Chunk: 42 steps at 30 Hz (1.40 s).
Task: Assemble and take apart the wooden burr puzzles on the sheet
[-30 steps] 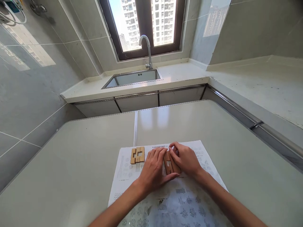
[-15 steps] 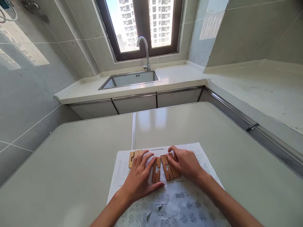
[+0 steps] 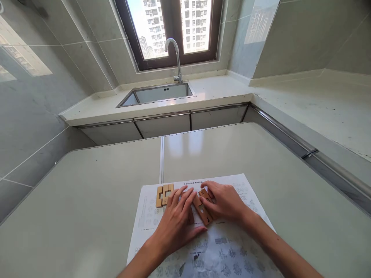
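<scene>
Under my left hand (image 3: 175, 216), a reddish-brown wooden puzzle piece is mostly covered. The fingers are stretched out over it, thumb apart, and the fingertips reach the notched brown wooden puzzle piece (image 3: 206, 218) to its right, which lies tilted. My right hand (image 3: 227, 200) has thumb and index finger on another brown wooden puzzle piece (image 3: 203, 192) marked 2, its right part hidden. Left of my left hand lie lighter notched wooden pieces (image 3: 159, 197), side by side. All rest on a white printed sheet (image 3: 147, 231) with small line drawings.
The sheet lies on a pale table (image 3: 87, 200) with a seam strip (image 3: 161, 162). Beyond it stand a counter (image 3: 214, 87) with a sink (image 3: 162, 92) and a faucet (image 3: 178, 58) below a window. Another counter (image 3: 324, 104) runs along the right.
Both hands have drawn closer together. The notched brown piece has turned and tilted. My left hand now covers more of the piece beneath it, and more of the lighter pieces shows.
</scene>
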{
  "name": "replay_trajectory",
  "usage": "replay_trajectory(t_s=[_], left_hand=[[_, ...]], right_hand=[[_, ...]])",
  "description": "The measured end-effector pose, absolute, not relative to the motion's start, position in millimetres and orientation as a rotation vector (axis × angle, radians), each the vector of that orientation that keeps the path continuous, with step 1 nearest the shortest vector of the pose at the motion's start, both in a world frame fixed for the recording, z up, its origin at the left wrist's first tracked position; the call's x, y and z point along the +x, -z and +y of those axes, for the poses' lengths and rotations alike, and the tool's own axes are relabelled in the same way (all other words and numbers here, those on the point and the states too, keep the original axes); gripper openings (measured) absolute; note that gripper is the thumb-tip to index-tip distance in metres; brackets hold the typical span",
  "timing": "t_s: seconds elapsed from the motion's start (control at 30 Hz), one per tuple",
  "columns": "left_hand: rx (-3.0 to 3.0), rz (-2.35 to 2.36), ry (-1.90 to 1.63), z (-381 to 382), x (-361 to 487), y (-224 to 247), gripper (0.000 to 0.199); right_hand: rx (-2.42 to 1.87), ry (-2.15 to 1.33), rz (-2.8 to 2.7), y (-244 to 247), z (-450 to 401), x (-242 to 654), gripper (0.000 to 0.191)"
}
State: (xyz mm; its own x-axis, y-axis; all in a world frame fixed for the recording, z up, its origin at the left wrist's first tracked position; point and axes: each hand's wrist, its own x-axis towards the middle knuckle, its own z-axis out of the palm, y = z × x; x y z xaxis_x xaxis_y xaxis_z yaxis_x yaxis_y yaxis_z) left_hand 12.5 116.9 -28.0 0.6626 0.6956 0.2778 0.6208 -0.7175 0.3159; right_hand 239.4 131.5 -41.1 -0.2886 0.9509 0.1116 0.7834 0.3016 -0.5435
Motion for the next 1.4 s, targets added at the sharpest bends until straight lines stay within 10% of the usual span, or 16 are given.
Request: replay_trajectory(t_s=[0.3,0.57,1.4], left_hand=[[2.599,1.097,-0.646,116.9,14.3,26.5,0.090],[2.622,1.181,-0.639,124.0,8.5,27.4,0.039],[2.470,1.118,-0.558,119.6,16.0,24.3,0.041]], right_hand=[[-1.569,-0.396,-2.192,37.7,127.7,237.9,0.025],[-1.626,-0.283,-2.175,42.1,129.2,237.6,0.016],[-1.621,-0.437,-2.145,32.8,130.1,243.6,0.014]])
